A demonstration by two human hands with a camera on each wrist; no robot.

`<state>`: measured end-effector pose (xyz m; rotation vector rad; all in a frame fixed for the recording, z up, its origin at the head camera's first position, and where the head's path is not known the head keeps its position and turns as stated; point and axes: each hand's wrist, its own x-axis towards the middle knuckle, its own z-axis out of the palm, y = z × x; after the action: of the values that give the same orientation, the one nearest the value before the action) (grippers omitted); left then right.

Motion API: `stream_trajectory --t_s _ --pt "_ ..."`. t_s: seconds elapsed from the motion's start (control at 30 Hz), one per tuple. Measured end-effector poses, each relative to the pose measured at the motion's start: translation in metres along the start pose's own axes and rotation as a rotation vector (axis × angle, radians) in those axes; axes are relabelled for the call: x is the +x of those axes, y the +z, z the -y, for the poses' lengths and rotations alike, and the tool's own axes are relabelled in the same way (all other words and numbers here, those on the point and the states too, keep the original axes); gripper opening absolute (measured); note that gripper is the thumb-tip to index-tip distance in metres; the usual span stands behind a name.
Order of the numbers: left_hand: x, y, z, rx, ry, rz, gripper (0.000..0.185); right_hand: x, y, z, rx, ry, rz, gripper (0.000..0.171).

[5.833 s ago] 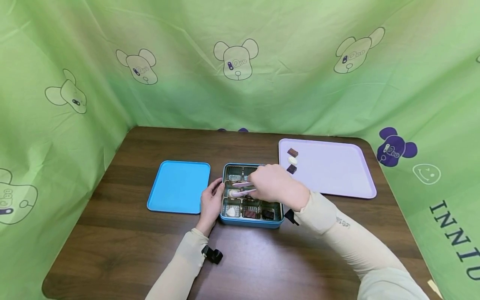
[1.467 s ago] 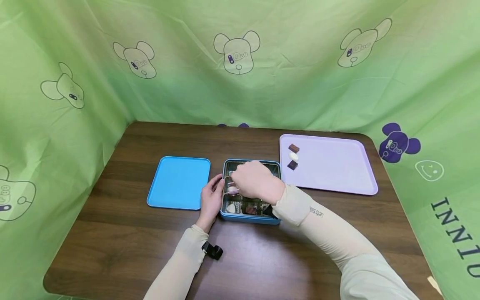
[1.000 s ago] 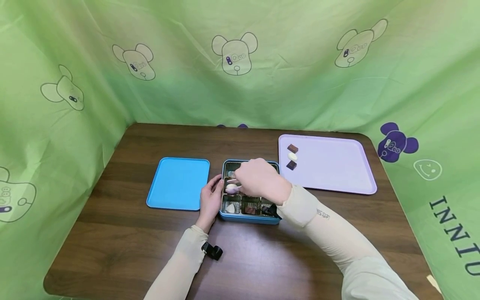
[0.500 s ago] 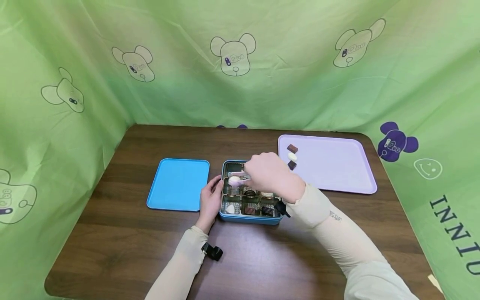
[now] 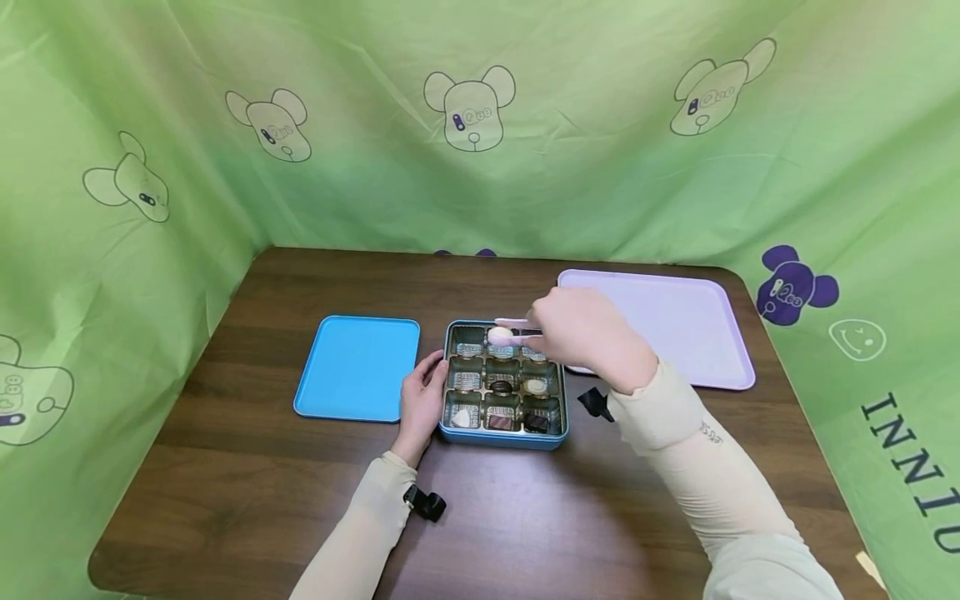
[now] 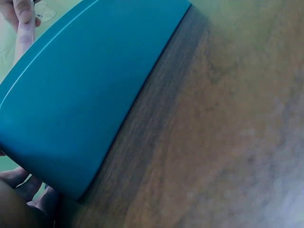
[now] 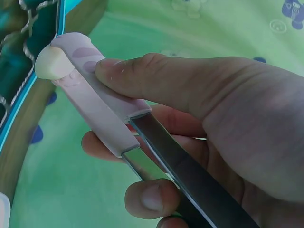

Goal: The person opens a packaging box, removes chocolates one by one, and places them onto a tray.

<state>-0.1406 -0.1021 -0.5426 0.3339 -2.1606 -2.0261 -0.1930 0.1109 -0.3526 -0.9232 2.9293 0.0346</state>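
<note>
Green bear-print cloth [image 5: 480, 150] walls a dark wooden table [image 5: 247, 492]. Right hand [image 5: 588, 337] grips pink tongs [image 7: 102, 114] pinching a white candy [image 5: 499, 335], now lifted at frame centre above the tin [image 5: 501, 439]; left hand [image 5: 422, 406] rests relaxed against it.

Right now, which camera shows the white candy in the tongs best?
The right wrist view: the white candy fills the corner, pinched between the pink tips of the tongs. The head view shows it small above the box. The left wrist view misses it.
</note>
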Motion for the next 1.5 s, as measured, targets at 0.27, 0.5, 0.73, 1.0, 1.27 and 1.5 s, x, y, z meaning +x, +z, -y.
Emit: stream_trajectory --t_s 0.27,0.5,0.73,1.0,1.27,1.5 --pt "-0.005 -0.001 -0.016 0.02 -0.015 0.008 0.036 -0.006 -0.003 -0.024 0.022 0.038 0.016 0.023" --pt "-0.004 0.0 -0.014 0.003 -0.018 0.014 0.037 -0.01 -0.004 -0.048 0.07 0.107 0.031 0.025" --pt "0.001 -0.001 0.002 -0.026 -0.007 0.005 0.037 -0.011 -0.005 -0.069 0.055 0.164 0.053 0.021" --pt "0.001 -0.001 -0.001 0.007 -0.006 -0.001 0.035 -0.015 -0.012 -0.094 0.035 0.219 0.04 0.025" --pt "0.001 0.0 -0.002 0.005 -0.008 0.001 0.035 -0.019 -0.014 -0.12 0.064 0.28 0.064 0.035" --pt "0.001 -0.001 -0.001 0.005 -0.021 -0.001 0.034 -0.02 -0.002 -0.139 0.063 0.338 0.073 0.036"
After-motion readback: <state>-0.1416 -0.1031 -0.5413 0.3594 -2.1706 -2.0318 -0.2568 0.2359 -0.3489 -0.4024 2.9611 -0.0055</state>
